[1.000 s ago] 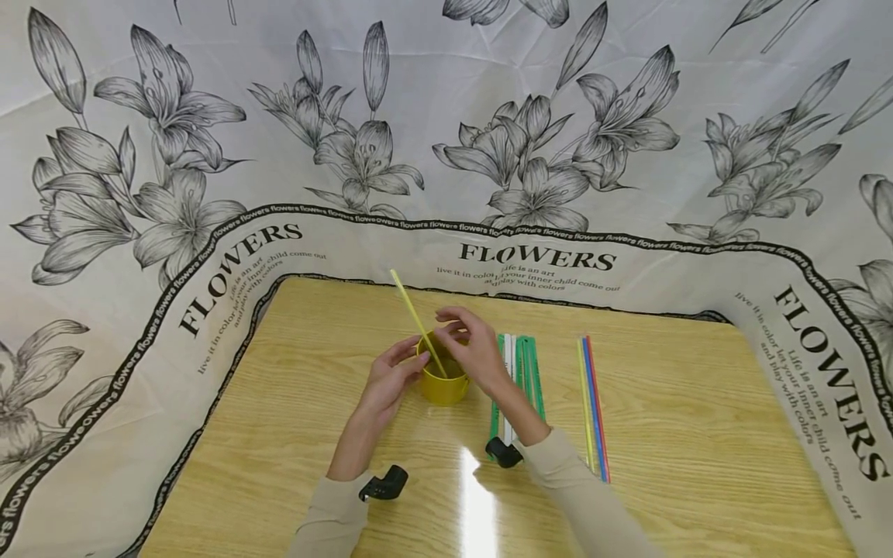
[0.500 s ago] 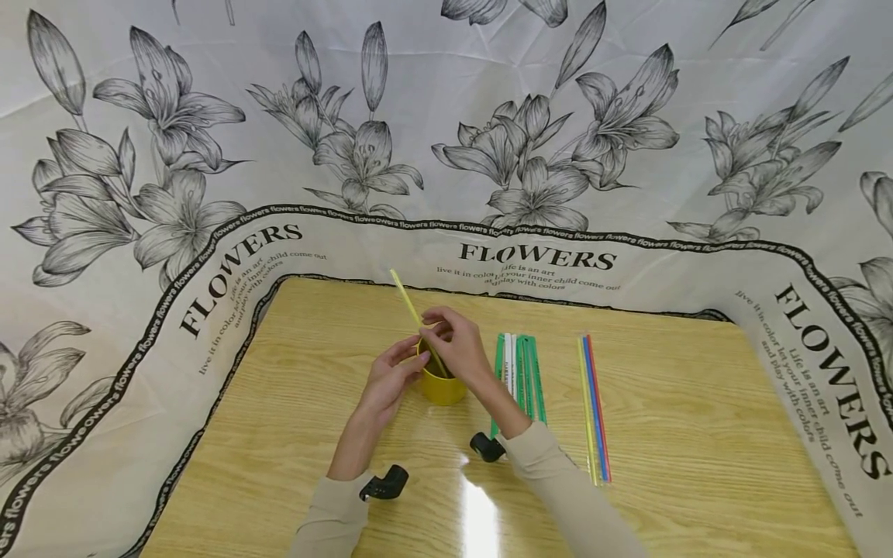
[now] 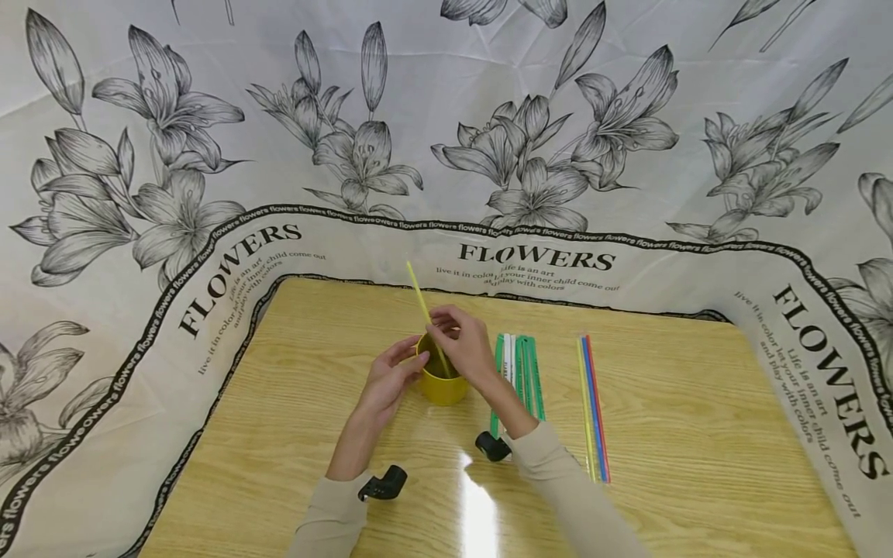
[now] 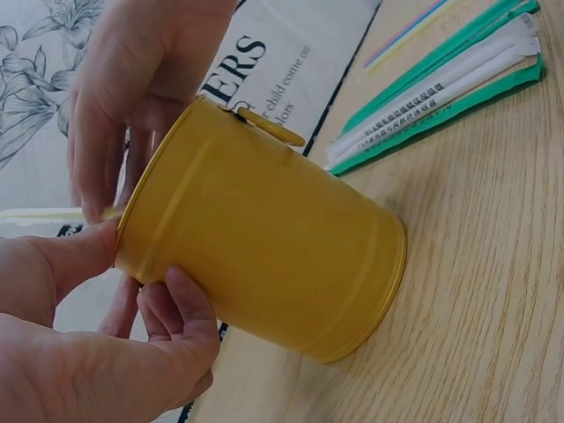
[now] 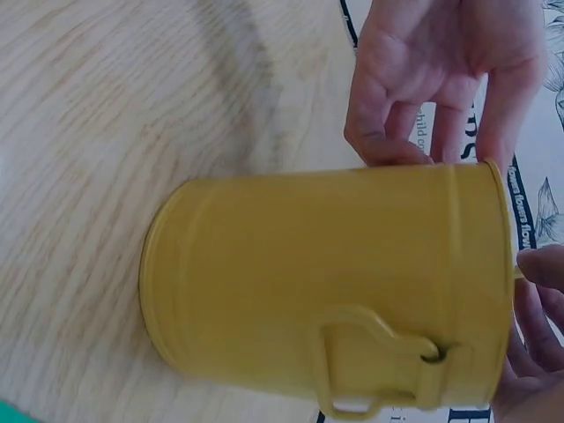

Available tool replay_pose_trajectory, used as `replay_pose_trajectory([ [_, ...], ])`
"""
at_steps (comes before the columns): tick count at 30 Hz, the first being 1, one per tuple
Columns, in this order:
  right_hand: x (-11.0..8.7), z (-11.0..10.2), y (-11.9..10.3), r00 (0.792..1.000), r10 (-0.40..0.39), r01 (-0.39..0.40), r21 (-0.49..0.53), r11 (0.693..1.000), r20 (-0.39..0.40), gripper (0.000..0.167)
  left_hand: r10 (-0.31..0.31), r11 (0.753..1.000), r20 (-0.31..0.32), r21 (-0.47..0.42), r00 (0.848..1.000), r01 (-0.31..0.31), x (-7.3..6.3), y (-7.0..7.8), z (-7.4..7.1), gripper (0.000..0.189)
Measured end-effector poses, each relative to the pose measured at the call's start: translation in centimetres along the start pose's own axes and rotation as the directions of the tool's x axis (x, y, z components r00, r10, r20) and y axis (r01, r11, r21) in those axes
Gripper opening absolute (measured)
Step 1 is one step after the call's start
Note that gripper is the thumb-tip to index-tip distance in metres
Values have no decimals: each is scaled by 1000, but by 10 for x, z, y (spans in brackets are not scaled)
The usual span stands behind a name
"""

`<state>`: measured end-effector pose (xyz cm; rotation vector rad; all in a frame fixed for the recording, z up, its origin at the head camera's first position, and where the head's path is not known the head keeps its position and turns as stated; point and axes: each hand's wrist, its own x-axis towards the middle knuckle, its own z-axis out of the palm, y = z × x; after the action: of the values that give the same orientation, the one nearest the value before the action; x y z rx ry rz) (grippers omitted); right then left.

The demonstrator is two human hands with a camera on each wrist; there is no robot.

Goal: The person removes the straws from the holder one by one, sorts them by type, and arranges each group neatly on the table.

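Note:
A small yellow metal bucket [image 3: 443, 392] stands upright on the table, with a yellow straw [image 3: 417, 288] leaning out of its mouth to the upper left. My left hand [image 3: 382, 383] holds the bucket at its left rim, thumb at the edge and fingers against the outer wall, as the left wrist view also shows. Over the opening, my right hand [image 3: 469, 349] pinches the straw between thumb and fingertips. A folded side handle [image 5: 352, 317] shows on the bucket in the right wrist view. The straw's lower end is inside the bucket.
Right of the bucket lie several green [image 3: 534, 380] and white paper-wrapped straws [image 3: 511, 358], partly behind the right forearm. Farther right are a yellow, a blue [image 3: 596, 407] and a red straw [image 3: 601, 418]. A flower-printed cloth [image 3: 377, 256] borders the wooden table [image 3: 698, 434].
My right hand has moved left and taken hold of the straw, which rested against the left rim. Its top has swung right and it stands steeper. My left hand stays put.

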<state>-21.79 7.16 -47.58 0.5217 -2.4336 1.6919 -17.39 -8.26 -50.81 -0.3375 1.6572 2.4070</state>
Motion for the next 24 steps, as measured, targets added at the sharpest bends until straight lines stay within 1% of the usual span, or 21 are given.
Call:
replay_pose_trajectory([
  [7, 1, -21, -3, 998, 35, -34, 19, 999, -57, 23, 4, 1000, 6, 13, 1000, -4, -2, 1, 0, 46],
  [14, 3, -39, 0, 996, 28, -19, 114, 993, -84, 24, 7, 1000, -1, 13, 1000, -7, -1, 0, -1, 45],
  [16, 3, -44, 1, 995, 37, -25, 137, 990, -88, 26, 6, 1000, -5, 9, 1000, -6, -1, 0, -1, 45],
  [20, 3, -56, -3, 993, 76, -56, 206, 977, -89, 32, 6, 1000, -7, 6, 1000, -6, -1, 0, -1, 45],
  [24, 5, -66, -6, 987, 130, -96, 304, 948, -93, 32, 8, 1000, -5, 7, 1000, -8, -2, 0, 0, 44],
])
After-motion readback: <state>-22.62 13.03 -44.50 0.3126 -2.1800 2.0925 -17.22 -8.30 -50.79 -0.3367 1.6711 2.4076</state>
